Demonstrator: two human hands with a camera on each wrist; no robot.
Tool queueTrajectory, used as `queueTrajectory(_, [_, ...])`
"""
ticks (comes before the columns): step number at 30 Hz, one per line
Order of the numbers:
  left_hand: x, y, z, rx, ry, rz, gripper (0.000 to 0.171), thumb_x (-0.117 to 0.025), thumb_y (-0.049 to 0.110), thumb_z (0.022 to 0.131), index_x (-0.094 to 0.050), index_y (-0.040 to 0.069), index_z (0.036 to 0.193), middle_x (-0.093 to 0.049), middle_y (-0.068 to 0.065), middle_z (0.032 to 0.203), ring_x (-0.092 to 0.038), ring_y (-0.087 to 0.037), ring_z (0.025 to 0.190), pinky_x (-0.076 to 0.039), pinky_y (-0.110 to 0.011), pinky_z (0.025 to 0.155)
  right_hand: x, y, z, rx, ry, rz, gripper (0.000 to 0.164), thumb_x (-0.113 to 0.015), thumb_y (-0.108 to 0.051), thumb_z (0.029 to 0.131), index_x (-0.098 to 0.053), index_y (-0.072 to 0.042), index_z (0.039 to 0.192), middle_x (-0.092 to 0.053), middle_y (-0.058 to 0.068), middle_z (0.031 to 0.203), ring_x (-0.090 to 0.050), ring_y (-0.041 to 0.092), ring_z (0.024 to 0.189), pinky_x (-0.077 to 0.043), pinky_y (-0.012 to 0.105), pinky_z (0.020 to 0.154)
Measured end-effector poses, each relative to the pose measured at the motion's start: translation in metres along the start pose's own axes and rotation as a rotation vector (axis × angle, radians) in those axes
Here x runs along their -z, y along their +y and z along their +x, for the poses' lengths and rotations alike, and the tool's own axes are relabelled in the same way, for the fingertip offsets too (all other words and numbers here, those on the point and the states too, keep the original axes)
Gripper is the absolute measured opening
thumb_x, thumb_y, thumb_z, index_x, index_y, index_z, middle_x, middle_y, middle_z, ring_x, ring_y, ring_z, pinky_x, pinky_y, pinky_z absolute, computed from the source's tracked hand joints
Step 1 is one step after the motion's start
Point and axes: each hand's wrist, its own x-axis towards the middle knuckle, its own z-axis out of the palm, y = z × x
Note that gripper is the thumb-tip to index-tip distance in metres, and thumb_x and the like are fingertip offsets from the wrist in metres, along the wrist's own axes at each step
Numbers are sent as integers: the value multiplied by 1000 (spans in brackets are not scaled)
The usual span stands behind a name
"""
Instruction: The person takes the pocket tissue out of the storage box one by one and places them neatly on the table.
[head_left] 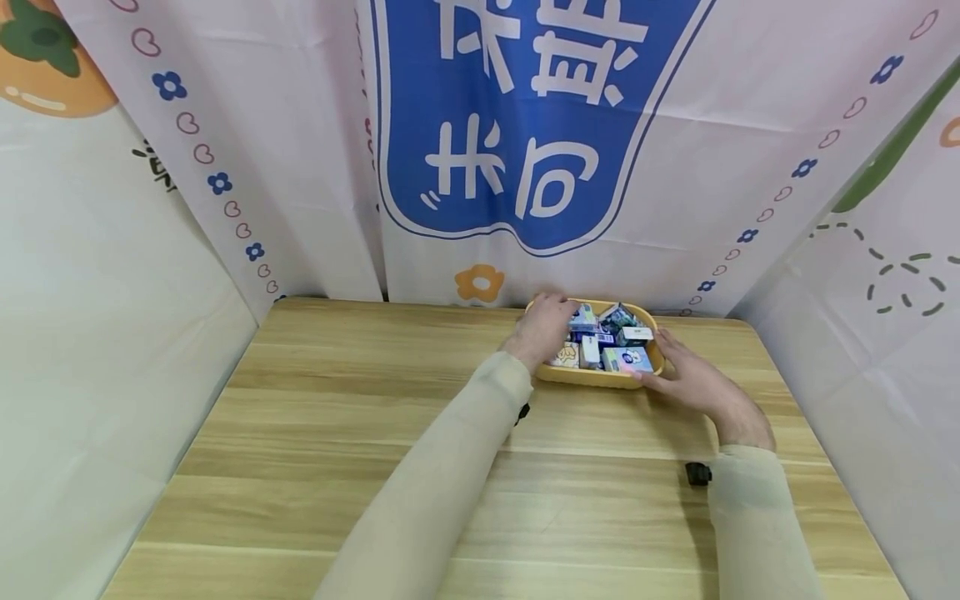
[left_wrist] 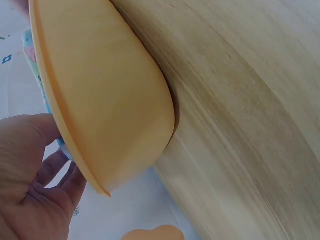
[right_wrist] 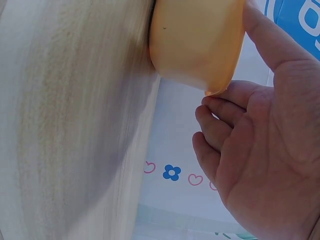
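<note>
Gripping yellow oval plastic basket (head_left: 585,378) of small printed boxes (head_left: 628,359), right of frame centre, with right hand (head_left: 696,383); can't tell with left hand (head_left: 543,329), blocking basket's left end. Backed by white printed cloth (head_left: 315,167).

The basket (head_left: 588,379) is yellow-orange; its small boxes (head_left: 630,360) mix blue, white and dark teal. The desk (head_left: 360,400) shows tan wood grain, the sleeves (head_left: 442,475) pale cream. At twelve o'clock, the white curtain (head_left: 300,167) carries a blue panel (head_left: 517,108) with white characters (head_left: 471,158).
</note>
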Motion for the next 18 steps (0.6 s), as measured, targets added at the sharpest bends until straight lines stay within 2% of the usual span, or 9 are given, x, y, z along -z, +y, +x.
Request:
queueTrajectory(6, [5,-7,-6,7,37,-44,48,-66,23,105,-55,23,152,-58,-1,152,-51,-24,143,-47,-37,123,-1,1,-1,13,10,0,113,-51,-82,93,-4,-13,170,3,16,179,-7,53,162,-11,72,130])
queueTrajectory(11, [10,-20,-14,11,81,-73,51,-68,24,104,-55,23,152,-59,0,150,-50,-23,142,-47,-38,123,-2,2,-1,14,9,3,113,-50,-83,93,-2,-16,170,6,12,179,-7,53,162,-11,73,130])
queueTrajectory(18, [23,-38,-28,19,111,-83,53,-71,24,102,-56,21,152,-59,-3,152,-51,-27,141,-46,-42,124,0,2,0,30,12,2,113,-51,-81,94,-3,-12,170,6,14,179,-7,53,162,-11,71,131])
